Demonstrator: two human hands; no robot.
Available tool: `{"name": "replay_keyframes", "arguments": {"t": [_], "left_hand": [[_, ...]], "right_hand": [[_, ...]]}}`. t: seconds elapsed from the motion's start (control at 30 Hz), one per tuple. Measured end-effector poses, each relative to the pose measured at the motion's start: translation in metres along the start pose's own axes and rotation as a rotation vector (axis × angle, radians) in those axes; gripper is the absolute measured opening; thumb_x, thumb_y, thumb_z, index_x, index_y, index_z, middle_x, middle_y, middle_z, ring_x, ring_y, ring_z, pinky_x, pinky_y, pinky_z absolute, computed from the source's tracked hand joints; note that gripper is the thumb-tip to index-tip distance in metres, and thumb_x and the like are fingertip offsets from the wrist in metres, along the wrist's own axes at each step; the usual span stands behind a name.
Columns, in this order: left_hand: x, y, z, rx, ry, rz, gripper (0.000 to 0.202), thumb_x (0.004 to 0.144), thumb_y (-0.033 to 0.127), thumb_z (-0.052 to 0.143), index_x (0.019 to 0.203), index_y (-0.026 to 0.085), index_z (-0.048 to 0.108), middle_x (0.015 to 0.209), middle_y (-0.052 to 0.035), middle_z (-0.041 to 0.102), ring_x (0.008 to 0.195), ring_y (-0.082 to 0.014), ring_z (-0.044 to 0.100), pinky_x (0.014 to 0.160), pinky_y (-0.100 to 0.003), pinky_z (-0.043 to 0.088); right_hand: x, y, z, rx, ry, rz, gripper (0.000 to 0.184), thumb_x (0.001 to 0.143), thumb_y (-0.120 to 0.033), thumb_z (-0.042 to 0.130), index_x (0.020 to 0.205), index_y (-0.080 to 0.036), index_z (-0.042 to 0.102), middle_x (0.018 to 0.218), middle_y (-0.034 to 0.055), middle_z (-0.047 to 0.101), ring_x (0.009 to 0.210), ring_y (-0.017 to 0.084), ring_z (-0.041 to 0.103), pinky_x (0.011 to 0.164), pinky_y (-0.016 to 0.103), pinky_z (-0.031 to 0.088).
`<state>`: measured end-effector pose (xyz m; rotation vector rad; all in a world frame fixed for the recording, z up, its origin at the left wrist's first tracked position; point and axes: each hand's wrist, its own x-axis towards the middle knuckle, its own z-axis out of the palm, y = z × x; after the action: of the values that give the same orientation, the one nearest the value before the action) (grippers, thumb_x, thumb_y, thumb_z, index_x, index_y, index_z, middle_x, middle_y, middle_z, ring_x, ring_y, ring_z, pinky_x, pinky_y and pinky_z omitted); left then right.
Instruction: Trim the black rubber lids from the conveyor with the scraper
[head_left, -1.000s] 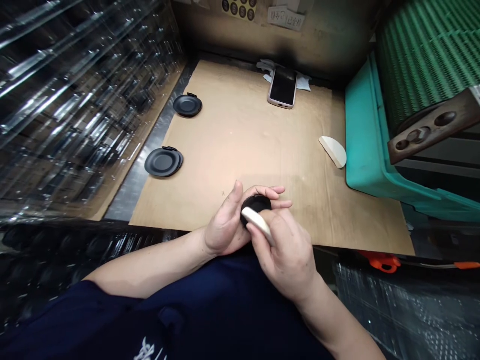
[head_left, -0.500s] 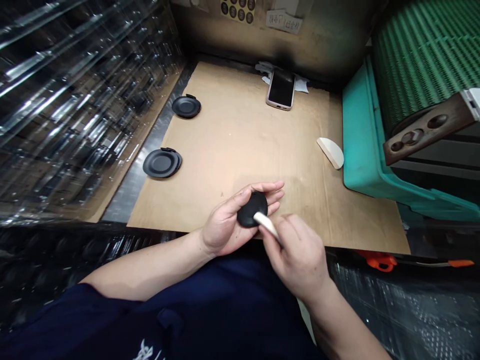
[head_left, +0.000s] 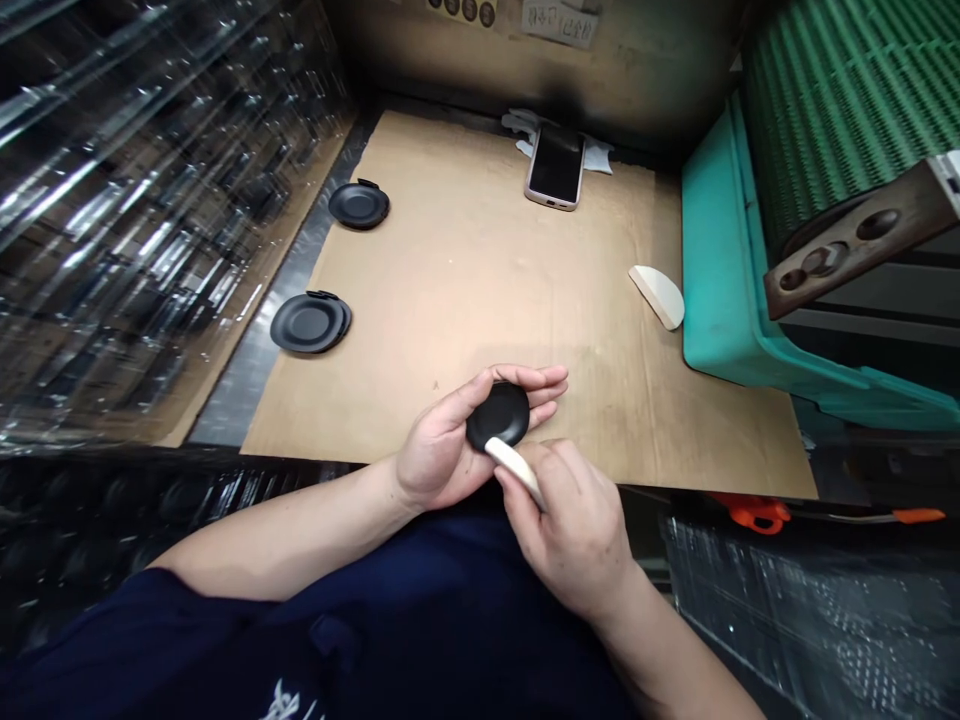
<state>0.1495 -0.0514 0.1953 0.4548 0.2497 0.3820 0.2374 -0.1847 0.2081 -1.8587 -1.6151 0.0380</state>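
Observation:
In my left hand lies a round black lid-like piece, cradled on the palm between thumb and fingers. My right hand grips a white, flat pad with a rounded edge. The pad's tip touches the lower rim of the black piece. Two spots at the cardboard's left edge hold similar black round pieces: one piece farther back, and an overlapping pair nearer me. Another white half-round pad rests at the right of the cardboard.
A phone lies on a white cloth at the back of the cardboard sheet. On the right stand a teal crate and a green ribbed roll. Stacked clear plastic trays rise at the left. An orange-handled tool sits below the cardboard's edge.
The white pad in my right hand has shifted left and down, from the face of the black piece to its lower rim. The whole view has shifted slightly.

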Motion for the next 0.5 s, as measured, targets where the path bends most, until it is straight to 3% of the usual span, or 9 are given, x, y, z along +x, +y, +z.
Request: {"name": "replay_keyframes", "arguments": {"t": [0.13,0.3,0.5], "left_hand": [[-0.001,0.0,0.0,-0.013,-0.024,0.021,0.038,0.105,0.033,0.038,0.108,0.013,0.071,0.142,-0.0167,0.061,0.146,-0.0317,0.045,0.127,-0.048,0.025],[-0.001,-0.001,-0.002,0.0,-0.007,0.02,0.042,0.106,0.036,0.036,0.106,0.012,0.07,0.138,-0.0171,0.063,0.146,-0.0331,0.045,0.126,-0.05,0.026],[-0.001,0.0,-0.001,0.002,-0.018,-0.001,0.048,0.106,0.043,0.033,0.106,0.012,0.07,0.139,-0.018,0.062,0.145,-0.0347,0.045,0.126,-0.051,0.026]], "right_hand": [[0.001,0.002,0.002,-0.034,0.055,0.067,0.011,0.099,-0.02,0.059,0.105,-0.013,0.066,0.08,0.0048,0.061,0.068,0.016,0.059,0.061,0.029,0.05],[0.002,-0.003,0.009,0.015,0.032,-0.036,0.014,0.098,-0.02,0.059,0.108,-0.012,0.066,0.082,0.0065,0.064,0.072,0.018,0.061,0.063,0.03,0.051],[0.005,-0.007,0.012,-0.008,0.077,-0.02,0.017,0.097,-0.018,0.061,0.112,-0.01,0.067,0.083,0.0079,0.065,0.071,0.018,0.061,0.064,0.031,0.052]]}}
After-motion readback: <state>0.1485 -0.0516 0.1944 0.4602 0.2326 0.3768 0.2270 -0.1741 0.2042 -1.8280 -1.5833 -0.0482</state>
